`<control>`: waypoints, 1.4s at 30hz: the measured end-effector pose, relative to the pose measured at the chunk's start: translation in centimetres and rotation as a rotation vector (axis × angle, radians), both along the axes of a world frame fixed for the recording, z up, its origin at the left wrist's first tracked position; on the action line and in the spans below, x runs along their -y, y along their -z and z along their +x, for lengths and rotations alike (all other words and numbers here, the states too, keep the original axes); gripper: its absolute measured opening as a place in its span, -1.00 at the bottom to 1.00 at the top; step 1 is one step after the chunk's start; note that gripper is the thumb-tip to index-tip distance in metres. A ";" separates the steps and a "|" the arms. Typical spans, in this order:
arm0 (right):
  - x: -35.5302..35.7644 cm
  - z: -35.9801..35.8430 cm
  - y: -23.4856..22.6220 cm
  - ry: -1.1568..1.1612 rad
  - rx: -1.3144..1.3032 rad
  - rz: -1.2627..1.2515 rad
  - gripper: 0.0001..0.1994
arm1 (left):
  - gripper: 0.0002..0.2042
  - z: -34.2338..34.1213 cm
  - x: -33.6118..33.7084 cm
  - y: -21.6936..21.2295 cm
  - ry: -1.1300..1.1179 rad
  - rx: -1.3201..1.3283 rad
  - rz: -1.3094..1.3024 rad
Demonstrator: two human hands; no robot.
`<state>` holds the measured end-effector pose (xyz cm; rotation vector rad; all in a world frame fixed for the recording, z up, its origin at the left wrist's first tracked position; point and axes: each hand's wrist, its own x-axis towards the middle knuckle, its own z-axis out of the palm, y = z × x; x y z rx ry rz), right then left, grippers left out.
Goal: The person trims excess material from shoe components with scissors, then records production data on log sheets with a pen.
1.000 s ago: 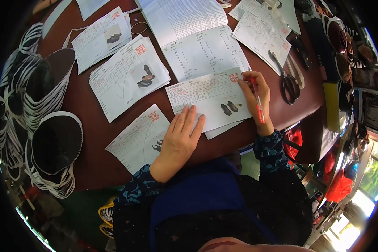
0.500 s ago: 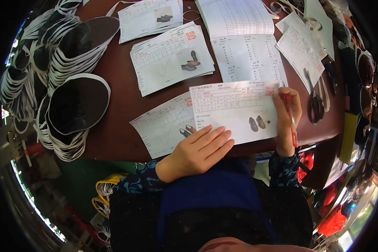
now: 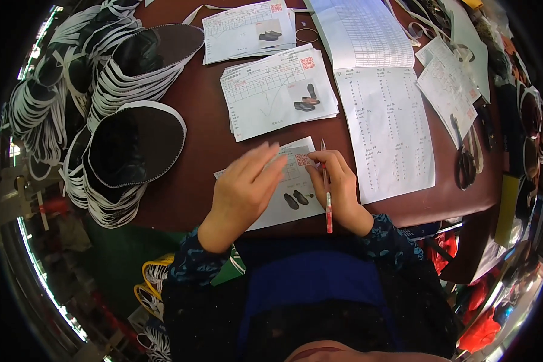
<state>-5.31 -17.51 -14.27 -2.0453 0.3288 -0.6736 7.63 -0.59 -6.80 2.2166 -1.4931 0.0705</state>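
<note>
Two piles [image 3: 277, 117] stacked at 12 o'clock — one sheet's [image 3: 286, 212] left loose at 6. Left hand [image 3: 241, 193] over it, fingers nearly together; right hand [image 3: 341, 188] pinching pen [image 3: 329, 216], maybe paper too.

From head height, the fisheye view looks steeply down, fairly near the table [image 3: 202, 130]. It spans the near blue apron [image 3: 317, 280] to the far open notebook [image 3: 380, 93].

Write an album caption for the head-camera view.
Left hand open, right hand holding a red pen, among printed papers and an open notebook.
</note>
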 end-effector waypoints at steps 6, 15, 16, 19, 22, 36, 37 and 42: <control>3.6 -1.7 -2.1 0.071 0.006 -0.198 -0.63 | -0.63 4.1 5.1 5.1 -0.044 0.203 0.055; 14.1 -1.5 -5.6 0.143 -0.223 0.468 -0.69 | -0.66 5.9 4.9 5.1 0.019 0.139 0.067; 15.2 -0.5 -5.2 0.126 -0.235 0.465 -0.70 | -0.66 5.8 5.1 5.0 0.022 0.139 0.069; 16.6 3.8 -5.2 0.071 -0.173 0.622 -0.71 | -0.66 5.6 6.4 3.6 -0.011 0.049 0.105; 17.2 7.2 -4.4 0.051 -0.136 0.601 -0.73 | -0.66 5.7 9.0 2.5 0.083 0.148 0.065; 14.5 8.2 1.5 0.245 -0.107 0.168 -0.64 | -0.44 5.0 13.9 6.9 0.187 0.027 0.044; 14.4 8.2 1.3 0.244 -0.089 0.148 -0.66 | -0.43 5.2 13.8 6.9 0.202 0.022 0.058; 14.3 8.2 1.0 0.247 -0.119 0.096 -0.65 | -0.44 5.3 13.6 7.0 0.202 -0.010 0.056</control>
